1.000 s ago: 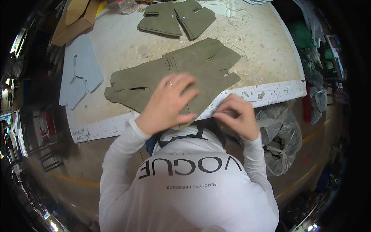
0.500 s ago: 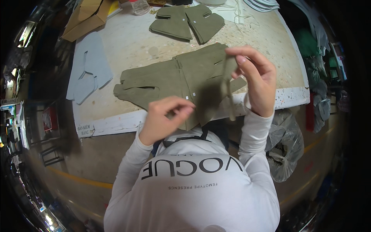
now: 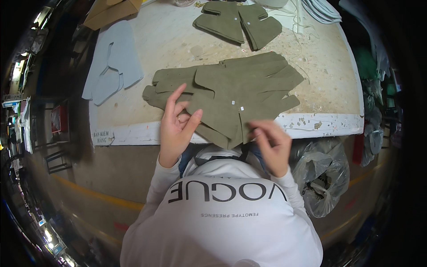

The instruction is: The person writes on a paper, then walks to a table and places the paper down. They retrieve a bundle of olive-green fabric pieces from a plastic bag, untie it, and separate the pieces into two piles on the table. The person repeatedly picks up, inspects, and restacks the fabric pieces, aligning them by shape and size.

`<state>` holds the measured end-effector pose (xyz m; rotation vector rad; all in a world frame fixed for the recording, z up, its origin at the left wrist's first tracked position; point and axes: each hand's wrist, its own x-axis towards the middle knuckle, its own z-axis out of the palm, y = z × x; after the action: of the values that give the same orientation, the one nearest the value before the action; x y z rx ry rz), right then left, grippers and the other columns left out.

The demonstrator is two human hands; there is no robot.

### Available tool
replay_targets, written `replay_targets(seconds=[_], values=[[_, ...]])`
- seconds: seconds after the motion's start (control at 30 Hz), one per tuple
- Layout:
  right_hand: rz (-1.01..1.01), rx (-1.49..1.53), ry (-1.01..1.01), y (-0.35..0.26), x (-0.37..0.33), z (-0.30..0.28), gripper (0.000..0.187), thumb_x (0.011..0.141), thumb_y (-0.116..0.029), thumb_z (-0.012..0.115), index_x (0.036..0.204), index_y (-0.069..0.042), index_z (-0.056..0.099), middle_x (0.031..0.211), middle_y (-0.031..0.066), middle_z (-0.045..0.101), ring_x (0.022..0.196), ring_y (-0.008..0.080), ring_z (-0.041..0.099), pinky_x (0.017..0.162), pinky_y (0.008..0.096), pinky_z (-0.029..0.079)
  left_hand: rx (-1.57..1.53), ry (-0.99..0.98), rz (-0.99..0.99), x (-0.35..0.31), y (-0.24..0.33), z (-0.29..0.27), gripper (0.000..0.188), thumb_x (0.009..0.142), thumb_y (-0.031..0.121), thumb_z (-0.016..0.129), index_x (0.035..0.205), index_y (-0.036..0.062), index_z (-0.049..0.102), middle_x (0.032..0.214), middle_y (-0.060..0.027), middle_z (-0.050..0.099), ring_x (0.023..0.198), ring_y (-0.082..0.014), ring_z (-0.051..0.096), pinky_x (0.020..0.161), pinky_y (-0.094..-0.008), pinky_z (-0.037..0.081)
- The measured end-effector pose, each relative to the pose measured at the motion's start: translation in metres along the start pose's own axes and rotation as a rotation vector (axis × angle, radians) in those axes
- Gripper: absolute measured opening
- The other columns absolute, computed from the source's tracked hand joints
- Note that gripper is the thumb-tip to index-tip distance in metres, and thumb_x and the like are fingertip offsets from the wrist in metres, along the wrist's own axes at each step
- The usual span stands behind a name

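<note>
A stack of olive-green cut fabric pieces [image 3: 249,84] lies at the table's near edge, with slits along its sides and two small white stickers near the middle. One piece overlaps the left part of the stack. My left hand [image 3: 175,127] hovers at the stack's left side, fingers spread and holding nothing; a ring shows on one finger. At the stack's near corner, my right hand [image 3: 273,144] pinches the edge of an olive fabric piece, its fingertips slightly blurred.
Another pair of olive piles [image 3: 238,24] lies farther back on the white table [image 3: 178,49]. Pale grey-blue cut pieces [image 3: 106,75] are at the left, near a cardboard box [image 3: 109,13]. A clear plastic bag [image 3: 324,173] stands on the floor at right.
The piece my right hand held up at the right is now lowered onto the stack. My right hand has come down and leftward; my left hand has opened and risen slightly.
</note>
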<state>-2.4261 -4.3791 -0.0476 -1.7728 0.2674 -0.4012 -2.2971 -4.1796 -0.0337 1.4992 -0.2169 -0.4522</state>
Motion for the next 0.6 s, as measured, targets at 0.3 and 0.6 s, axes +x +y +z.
replay_targets(seconds=[0.3,0.6], values=[[-0.017,-0.488,0.267,0.023,0.024,-0.033,0.035,0.075,-0.008,0.08,0.104,-0.002,0.063,0.088,0.0046,0.06,0.077,0.0178,0.055,0.071,0.0275,0.044,0.33,-0.047,0.124,0.001,-0.006,0.003,0.038,0.086,-0.004,0.067,0.122,0.0014,0.061,0.113,-0.0075,0.061,0.074,-0.0042,0.056,0.06,-0.0188,0.051],[0.103,0.268,0.446,0.006,0.031,-0.052,0.018,0.092,-0.002,0.064,0.109,-0.001,0.061,0.101,0.0041,0.066,0.092,0.0102,0.06,0.086,0.024,0.046,-0.112,-0.123,-0.14,-0.002,-0.002,0.013,0.033,0.087,-0.007,0.063,0.12,-0.0024,0.059,0.114,-0.0065,0.059,0.074,-0.0045,0.058,0.069,-0.0188,0.052]])
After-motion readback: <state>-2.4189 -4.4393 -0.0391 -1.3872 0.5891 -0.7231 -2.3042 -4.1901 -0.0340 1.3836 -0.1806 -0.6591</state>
